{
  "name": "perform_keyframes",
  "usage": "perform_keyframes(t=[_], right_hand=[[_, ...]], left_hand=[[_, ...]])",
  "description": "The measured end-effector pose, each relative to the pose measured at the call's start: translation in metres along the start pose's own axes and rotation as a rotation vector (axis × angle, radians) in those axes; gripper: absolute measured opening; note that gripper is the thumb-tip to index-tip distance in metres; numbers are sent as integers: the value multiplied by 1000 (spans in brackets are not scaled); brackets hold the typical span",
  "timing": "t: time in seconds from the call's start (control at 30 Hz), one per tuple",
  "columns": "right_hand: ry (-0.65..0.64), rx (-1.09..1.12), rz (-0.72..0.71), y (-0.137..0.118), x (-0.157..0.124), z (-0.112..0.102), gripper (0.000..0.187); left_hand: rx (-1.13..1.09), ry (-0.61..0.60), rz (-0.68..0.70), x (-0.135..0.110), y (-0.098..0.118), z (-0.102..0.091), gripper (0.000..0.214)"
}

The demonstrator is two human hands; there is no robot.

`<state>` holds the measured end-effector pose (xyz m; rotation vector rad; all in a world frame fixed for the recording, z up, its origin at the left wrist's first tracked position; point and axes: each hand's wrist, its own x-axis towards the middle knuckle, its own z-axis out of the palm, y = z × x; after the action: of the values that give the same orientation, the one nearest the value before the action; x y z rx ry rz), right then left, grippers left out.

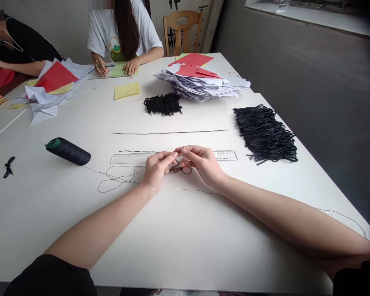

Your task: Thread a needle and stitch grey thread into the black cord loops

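My left hand (156,170) and my right hand (203,163) meet over the table, thumbs and fingertips pinched close together on fine black thread. The bit between the fingertips is barely visible. Loose loops of this thread (123,179) run from a black spool (70,152) with a green end, lying on its side at the left, and pass behind my left wrist. Beneath my hands lies a pair of scissors (186,170), partly covered. Behind them a clear ruler (226,155) is hidden in its middle by my fingers. More thread (197,190) trails under my right forearm.
Two straight black cords (169,132) lie beyond my hands. Bundles of looped black cord (265,133) sit at right, a smaller bundle (163,104) farther back. Paper stacks (203,84) and a yellow sheet (127,90) lie beyond. Two people sit across the table (142,246); one holds a pen.
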<state>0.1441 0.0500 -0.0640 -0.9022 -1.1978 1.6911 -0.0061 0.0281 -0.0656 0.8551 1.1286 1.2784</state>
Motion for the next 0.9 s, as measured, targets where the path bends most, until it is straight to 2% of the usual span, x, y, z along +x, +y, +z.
perform_keyframes(t=[0.13,0.5,0.6,0.9], right_hand=[[-52,-15,23,0,0,0,35],[-76,98,47,0,0,0,33],[-96,71,36,-1,0,0,31],[-35,48,35,3,1,0,31]], left_hand=[[-20,14,-7,-1,1,1,18],[-9,30,-11,-1,1,2,21],[-17,25,-10,-1,1,2,20],[5,-8,-9,-2,0,2,18]])
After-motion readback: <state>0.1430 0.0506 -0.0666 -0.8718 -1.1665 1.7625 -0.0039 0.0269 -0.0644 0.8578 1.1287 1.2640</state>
